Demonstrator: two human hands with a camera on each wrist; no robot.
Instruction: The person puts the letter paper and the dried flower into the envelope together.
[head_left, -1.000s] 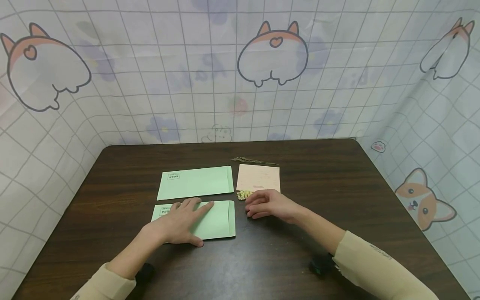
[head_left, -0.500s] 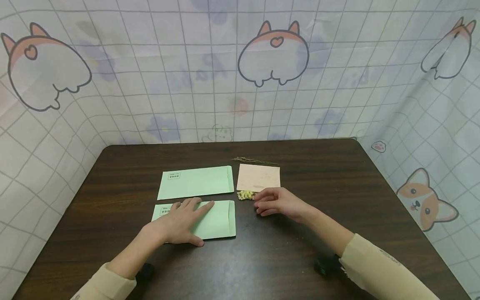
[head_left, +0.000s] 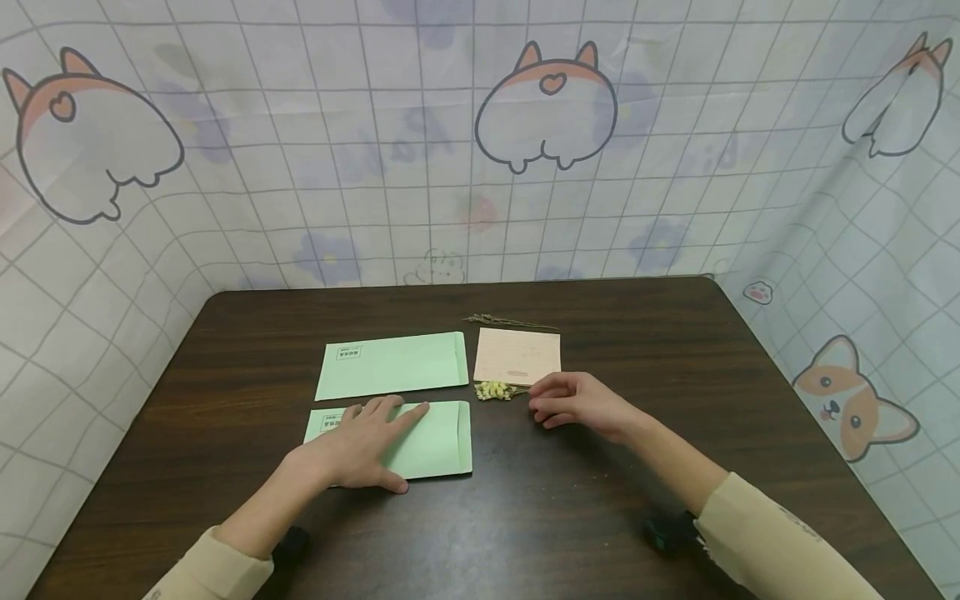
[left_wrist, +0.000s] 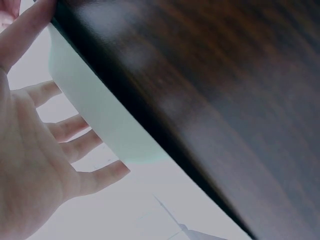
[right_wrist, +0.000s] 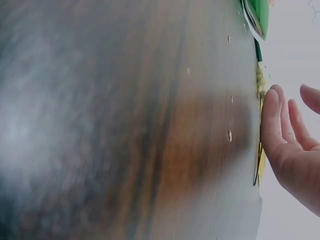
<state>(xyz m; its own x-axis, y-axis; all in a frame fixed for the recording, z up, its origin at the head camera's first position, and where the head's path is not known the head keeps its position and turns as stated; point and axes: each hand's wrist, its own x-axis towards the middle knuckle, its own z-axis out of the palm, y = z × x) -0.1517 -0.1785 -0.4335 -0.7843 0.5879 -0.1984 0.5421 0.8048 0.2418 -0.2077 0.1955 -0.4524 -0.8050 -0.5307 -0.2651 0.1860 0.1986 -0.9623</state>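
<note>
Over the near green envelope [head_left: 431, 450] my left hand [head_left: 352, 450] rests with spread fingers. In the left wrist view, the left fingers [left_wrist: 80, 145] stretch across the pale envelope [left_wrist: 95, 100]. My right hand [head_left: 581, 404] is just right of a small sprig of yellow dried flowers [head_left: 495, 391], by its stem. Its fingers bend loosely, and in the right wrist view the thumb [right_wrist: 311, 97] stands apart with nothing pinched. The sprig's yellow head [right_wrist: 261, 80] and thin stem lie on the table beyond the fingers. Whether the fingertips touch the stem I cannot tell.
A second green envelope [head_left: 393, 367] lies behind the first. A pink paper [head_left: 517, 354] lies just behind the yellow sprig. Behind the paper is a thin dried stalk [head_left: 506, 322]. A patterned curtain [head_left: 420, 167] surrounds the dark wooden table [head_left: 637, 333].
My right hand has moved to the right, away from the yellow flower head, and more of the sprig now shows. The left hand and the envelopes have stayed in place.
</note>
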